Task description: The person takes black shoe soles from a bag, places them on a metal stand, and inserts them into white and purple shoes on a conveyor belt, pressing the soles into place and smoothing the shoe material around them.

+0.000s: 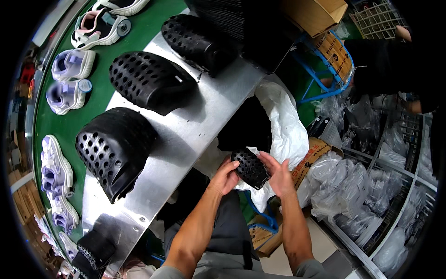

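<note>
In front of my lap, my left hand (224,177) grips a black perforated plastic shoe insert (251,168), its thumb on the near left edge. My right hand (279,176) is at the insert's right side, fingers stretched out and thumb raised away from it. Whether its fingertips touch the insert I cannot tell. Just beyond and to the right is a white sack (284,122) with a dark opening. To the left, stacks of nested black inserts lie on a metal table: a near stack (116,146), a middle stack (146,81) and a far stack (197,42).
Beyond the metal table (179,144), a green conveyor (104,69) carries several sneakers (69,96). Smaller black pieces (95,246) sit at the table's near end. At the right are a rack of plastic-wrapped items (341,186), a blue-framed stool (332,65) and another person's dark sleeve (381,65).
</note>
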The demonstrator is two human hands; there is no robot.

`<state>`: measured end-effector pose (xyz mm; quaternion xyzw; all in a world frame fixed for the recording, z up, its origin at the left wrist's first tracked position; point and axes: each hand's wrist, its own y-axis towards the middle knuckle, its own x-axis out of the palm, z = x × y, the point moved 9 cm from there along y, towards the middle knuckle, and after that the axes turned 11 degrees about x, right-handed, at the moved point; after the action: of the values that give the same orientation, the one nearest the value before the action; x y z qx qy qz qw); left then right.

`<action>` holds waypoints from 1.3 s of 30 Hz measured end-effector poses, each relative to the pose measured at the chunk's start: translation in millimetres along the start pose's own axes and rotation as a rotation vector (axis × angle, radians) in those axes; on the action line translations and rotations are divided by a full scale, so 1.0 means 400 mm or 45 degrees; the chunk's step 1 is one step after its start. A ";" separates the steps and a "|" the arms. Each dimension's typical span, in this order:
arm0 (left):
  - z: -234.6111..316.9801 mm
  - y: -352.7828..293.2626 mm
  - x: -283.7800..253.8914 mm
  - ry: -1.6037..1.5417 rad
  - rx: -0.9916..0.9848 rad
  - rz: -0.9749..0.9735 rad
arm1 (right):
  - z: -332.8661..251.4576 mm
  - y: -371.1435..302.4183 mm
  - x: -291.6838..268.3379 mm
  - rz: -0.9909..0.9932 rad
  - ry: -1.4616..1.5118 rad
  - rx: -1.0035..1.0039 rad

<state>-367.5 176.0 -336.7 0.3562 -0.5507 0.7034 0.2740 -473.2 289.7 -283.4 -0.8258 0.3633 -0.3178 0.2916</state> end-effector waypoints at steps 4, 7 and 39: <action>-0.005 -0.026 0.025 0.033 -0.154 -0.192 | 0.012 0.009 0.018 0.061 -0.083 0.519; 0.050 -0.085 0.107 0.306 -0.175 -0.101 | -0.074 -0.025 0.076 0.152 -0.292 0.162; 0.787 -1.685 -0.406 0.999 1.346 2.340 | 0.368 -0.561 1.971 -1.416 -1.039 0.690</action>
<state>316.2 36.0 -32.6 -0.3579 -0.1131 0.8462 -0.3782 149.4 -165.6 30.6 -0.8394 -0.3372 -0.1649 0.3930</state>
